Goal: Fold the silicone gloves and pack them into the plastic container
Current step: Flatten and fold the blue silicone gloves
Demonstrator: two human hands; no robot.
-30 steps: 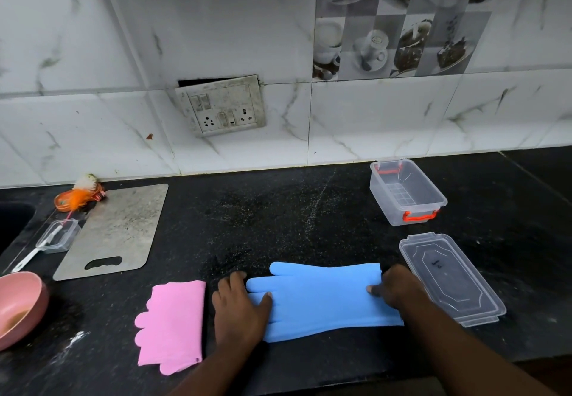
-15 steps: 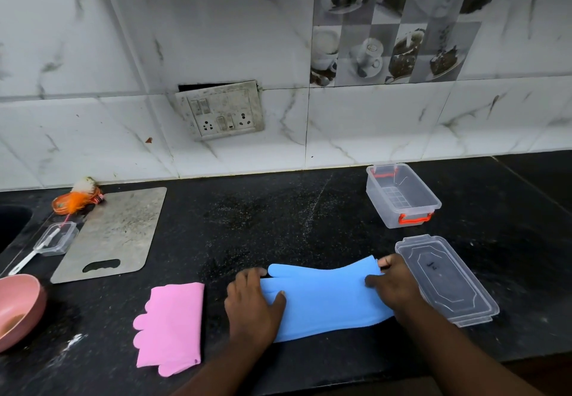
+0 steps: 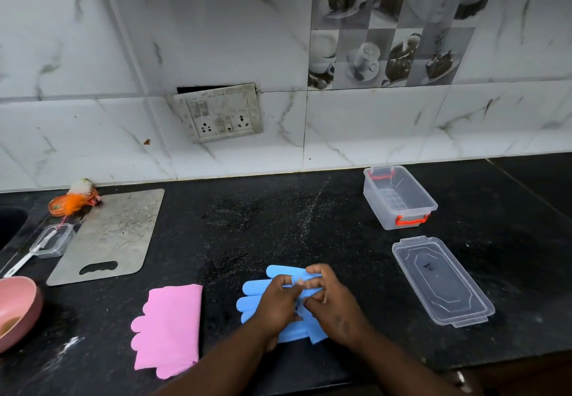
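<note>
A blue silicone glove [image 3: 252,295] lies folded over on the black counter near the front edge, its fingers pointing left. My left hand [image 3: 277,302] presses on its middle. My right hand [image 3: 332,301] pinches the cuff end, laid over onto the glove's fingers. Both hands hide most of the fold. A pink glove [image 3: 168,323] lies folded flat to the left, untouched. The clear plastic container [image 3: 399,199] with red clips stands empty at the back right. Its clear lid [image 3: 442,281] lies flat in front of it.
A grey cutting board [image 3: 108,237] lies at the left, with a small clear box [image 3: 54,241] and a white utensil beside it. A pink bowl [image 3: 15,309] sits at the far left edge. An orange scrubber [image 3: 72,202] rests by the wall. A sink opening is at far left.
My right hand has carried the blue glove's cuff end leftward over the glove, folding it in half. My left hand stayed on the glove. The view has tilted slightly.
</note>
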